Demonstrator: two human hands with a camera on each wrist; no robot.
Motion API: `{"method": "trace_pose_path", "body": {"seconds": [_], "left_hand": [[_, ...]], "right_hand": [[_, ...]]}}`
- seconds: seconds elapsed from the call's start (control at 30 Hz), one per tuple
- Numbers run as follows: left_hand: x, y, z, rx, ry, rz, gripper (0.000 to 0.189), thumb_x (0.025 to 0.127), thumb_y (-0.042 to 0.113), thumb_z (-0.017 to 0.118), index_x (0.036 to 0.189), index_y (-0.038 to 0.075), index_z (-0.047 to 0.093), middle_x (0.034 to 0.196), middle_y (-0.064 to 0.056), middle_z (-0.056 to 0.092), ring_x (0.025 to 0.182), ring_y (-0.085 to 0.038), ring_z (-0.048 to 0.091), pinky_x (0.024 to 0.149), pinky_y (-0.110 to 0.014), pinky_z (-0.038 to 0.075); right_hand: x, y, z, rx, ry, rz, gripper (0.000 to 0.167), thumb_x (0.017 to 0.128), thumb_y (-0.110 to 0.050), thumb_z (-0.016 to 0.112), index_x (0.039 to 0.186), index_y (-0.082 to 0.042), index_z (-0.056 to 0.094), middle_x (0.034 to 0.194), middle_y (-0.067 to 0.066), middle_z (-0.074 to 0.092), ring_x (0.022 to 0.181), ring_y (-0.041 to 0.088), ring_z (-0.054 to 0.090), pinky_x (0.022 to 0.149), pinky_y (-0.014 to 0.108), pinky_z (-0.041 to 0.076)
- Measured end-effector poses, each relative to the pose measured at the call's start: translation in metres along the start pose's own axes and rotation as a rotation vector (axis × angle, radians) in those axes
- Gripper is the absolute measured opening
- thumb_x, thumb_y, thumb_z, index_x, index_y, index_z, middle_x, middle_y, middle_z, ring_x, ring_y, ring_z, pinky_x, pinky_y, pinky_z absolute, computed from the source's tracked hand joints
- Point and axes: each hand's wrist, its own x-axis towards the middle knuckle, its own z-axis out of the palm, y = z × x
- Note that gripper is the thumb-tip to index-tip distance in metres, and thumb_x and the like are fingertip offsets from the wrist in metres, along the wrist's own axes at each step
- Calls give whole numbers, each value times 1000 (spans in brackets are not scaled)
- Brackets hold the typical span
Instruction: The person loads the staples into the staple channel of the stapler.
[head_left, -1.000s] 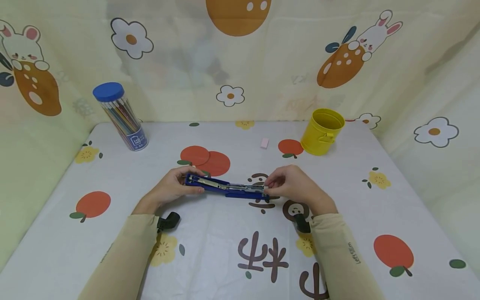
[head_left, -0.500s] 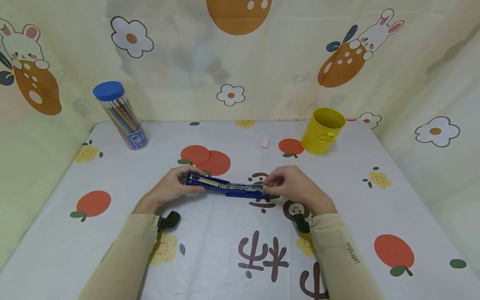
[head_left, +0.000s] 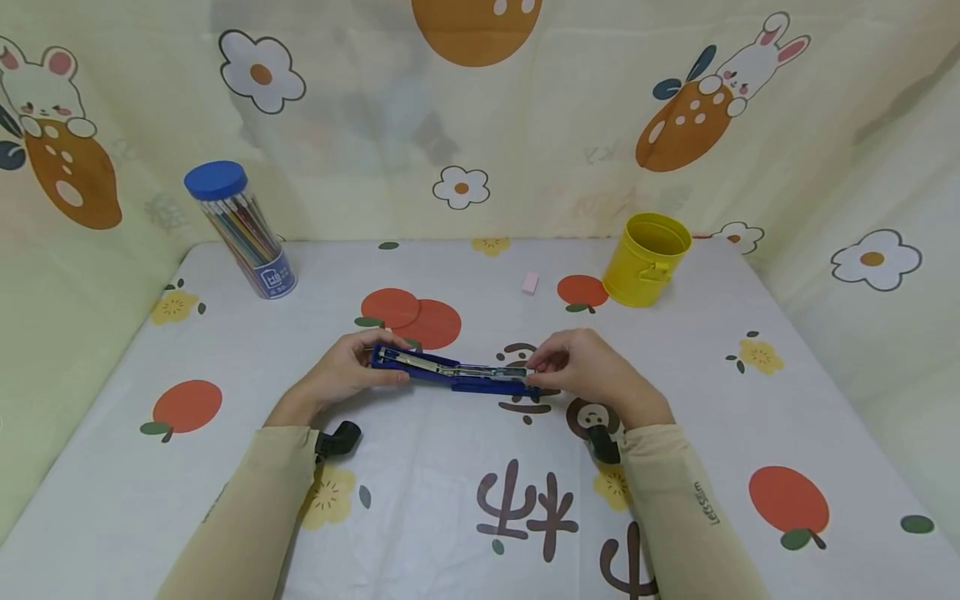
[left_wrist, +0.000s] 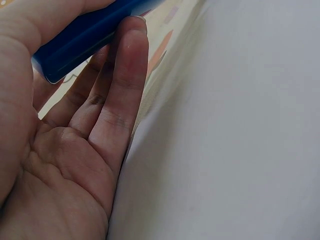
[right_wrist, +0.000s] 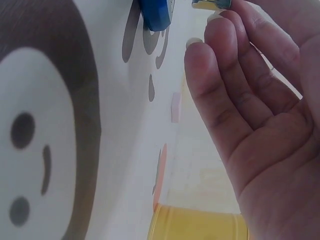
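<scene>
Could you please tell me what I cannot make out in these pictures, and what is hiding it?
Head view: the right tip of the metal rail, covered by the right hand.
Head view: the small print on the blue label, too small to read.
Head view: the bottom of the yellow bucket, hidden by its near wall.
Left wrist view: most of the blue stapler, cut off by the top edge.
</scene>
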Motion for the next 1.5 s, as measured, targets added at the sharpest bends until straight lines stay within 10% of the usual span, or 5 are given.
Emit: {"method": "trace_pose_path", "body": {"seconds": [0.93, 1.5], "left_hand": [[1, 4, 2, -12, -1, -9, 47, 80, 6, 86, 123, 5, 67, 124, -12, 64, 103, -28, 62, 85, -29, 52], [-2, 3, -1, -63, 4, 1, 50, 79, 3, 86, 125, 2, 65, 123, -17, 66, 99, -24, 66, 81, -27, 53]], "right_hand": [[-1, 8, -2, -27, -42, -124, 15, 82, -17, 87, 95, -14, 82, 89, -2, 67, 81, 18, 61, 74, 33, 54], [3, 13, 3, 139, -50, 25, 72, 73, -19, 93, 135, -13, 57, 106, 4, 64, 96, 22, 64, 84, 37, 56]]}}
